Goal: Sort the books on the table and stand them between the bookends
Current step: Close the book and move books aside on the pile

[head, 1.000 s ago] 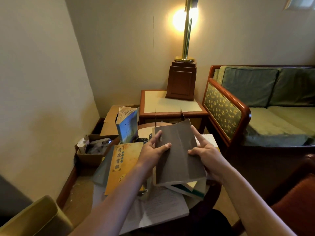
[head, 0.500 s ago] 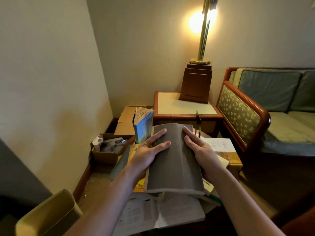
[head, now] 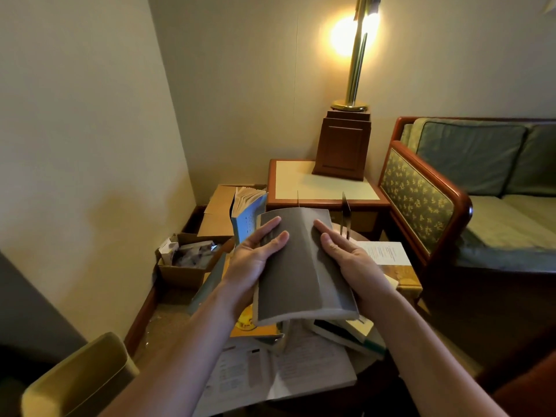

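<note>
Reaching forward, left grip [head: 255,260] and right grip [head: 353,261] pinch the grey book [head: 301,272] by its edges, thumbs atop

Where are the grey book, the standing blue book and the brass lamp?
grey book [head: 301,266], head view, middle of its curved cover.
blue book [head: 247,220], head view, its dotted front cover.
brass lamp [head: 356,70], head view, midway up its pole.

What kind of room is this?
Probably a sitting room, maybe a hotel lounge corner. A green cushioned sofa stands on the right, a lit brass lamp sits on a side table by the wall, and the left hand and right hand hold a grey book over a heap of books.
</note>
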Demonstrator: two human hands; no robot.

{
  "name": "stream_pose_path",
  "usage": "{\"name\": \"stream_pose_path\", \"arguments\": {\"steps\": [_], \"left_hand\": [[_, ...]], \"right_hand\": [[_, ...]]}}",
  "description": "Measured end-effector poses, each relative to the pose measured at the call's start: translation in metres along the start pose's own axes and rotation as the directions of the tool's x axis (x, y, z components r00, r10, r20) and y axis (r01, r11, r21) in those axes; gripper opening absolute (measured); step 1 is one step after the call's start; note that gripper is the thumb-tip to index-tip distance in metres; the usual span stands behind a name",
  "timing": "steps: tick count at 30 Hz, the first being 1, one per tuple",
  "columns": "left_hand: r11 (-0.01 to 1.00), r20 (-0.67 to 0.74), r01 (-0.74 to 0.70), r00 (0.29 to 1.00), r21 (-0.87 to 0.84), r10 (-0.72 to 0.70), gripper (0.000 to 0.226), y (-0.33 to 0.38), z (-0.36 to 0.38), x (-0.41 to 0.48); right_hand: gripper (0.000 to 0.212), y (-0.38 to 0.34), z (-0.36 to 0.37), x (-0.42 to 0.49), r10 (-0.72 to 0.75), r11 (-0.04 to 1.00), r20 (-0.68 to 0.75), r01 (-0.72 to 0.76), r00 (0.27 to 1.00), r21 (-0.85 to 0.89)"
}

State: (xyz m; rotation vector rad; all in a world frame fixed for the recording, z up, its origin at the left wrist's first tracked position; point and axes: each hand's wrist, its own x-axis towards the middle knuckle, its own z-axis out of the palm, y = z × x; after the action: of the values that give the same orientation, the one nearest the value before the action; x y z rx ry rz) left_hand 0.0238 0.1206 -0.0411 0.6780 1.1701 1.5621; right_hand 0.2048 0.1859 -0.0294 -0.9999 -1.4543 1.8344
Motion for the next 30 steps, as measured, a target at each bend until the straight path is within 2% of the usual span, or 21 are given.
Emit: {"name": "stream_pose_path", "arguments": {"steps": [3,7,9,11,13,15,19,23,27,30], "left_hand": [[0.997,-0.062,-0.032,0.997,0.068,0.036,0.037,-0.009,0.005,-0.002],[0.992,-0.03,0.038,0.999,0.124,-0.034,0.047,-0.016,0.016,-0.013],[0.997,-0.016,0.039,0.999,0.061,-0.038,0.053,-0.018,0.018,-0.015],[0.991,0.052,0.07,0.997,-0.117,-0.064,0.062,-0.019,0.019,-0.014],[0.974,0.098,0.084,0.993,-0.209,-0.065,0.071,-0.02,0.023,-0.012],[0.979,0.086,0.052,0.996,-0.197,-0.036,0.067,-0.017,0.027,-0.011],[0.985,-0.022,-0.006,1.0,-0.17,0.003,0.054,-0.016,0.017,-0.01],[0.97,0.004,0.041,0.999,-0.241,-0.041,0.056,-0.018,0.013,-0.014],[0.973,0.048,0.076,0.997,-0.219,-0.068,0.052,-0.021,0.007,-0.019],[0.992,0.06,0.072,0.996,-0.099,-0.066,0.052,-0.026,0.01,-0.028]], "right_hand": [[0.029,0.006,-0.001,-0.001,-0.046,0.999,-0.078,0.046,0.996,-0.006],[0.03,0.011,-0.006,-0.001,-0.077,0.996,-0.155,0.083,0.985,0.036],[0.031,0.012,-0.006,-0.005,-0.056,0.994,-0.122,0.066,0.991,0.084],[0.031,0.012,-0.003,-0.008,-0.009,0.972,-0.057,0.022,0.998,0.235],[0.032,0.015,0.0,-0.01,0.007,0.93,-0.019,0.0,1.0,0.367],[0.032,0.015,0.002,-0.01,-0.007,0.914,-0.01,0.01,1.0,0.405],[0.032,0.014,0.0,-0.013,-0.002,0.92,0.08,-0.03,0.997,0.391],[0.036,0.022,0.005,-0.017,0.011,0.873,0.172,-0.094,0.985,0.478],[0.039,0.014,0.004,-0.014,0.013,0.947,0.116,-0.049,0.993,0.317],[0.037,0.0,-0.003,-0.006,-0.019,0.978,0.024,0.014,1.0,0.209]]}}
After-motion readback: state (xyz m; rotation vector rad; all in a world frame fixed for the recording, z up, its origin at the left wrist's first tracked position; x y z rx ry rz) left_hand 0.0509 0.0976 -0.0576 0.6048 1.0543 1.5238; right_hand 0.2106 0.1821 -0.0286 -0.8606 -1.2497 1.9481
